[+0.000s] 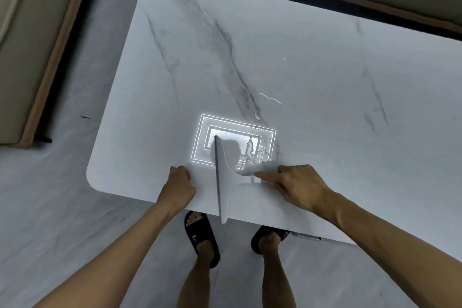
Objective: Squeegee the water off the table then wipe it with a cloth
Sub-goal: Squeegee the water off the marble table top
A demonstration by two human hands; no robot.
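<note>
Marble table (325, 70): white with grey veins, wet near its front edge.
Water (252, 150): a puddle just beyond the right hand, on the handle side of the blade; thin streaks lie farther out.
Squeegee (222, 182): its blade rests on the top, with the near end overhanging the front edge.
Right hand (297, 185): wrapped on the handle, forefinger stretched along it.
Left hand (180, 180): fingers curled, holding nothing, resting on the table beside the blade.
Cloth: not in view.
Risk: a leftward stroke would likely leave the puddle behind the blade. Pulling water over the edge would wet the floor (62, 207), which could make it slippery.
</note>
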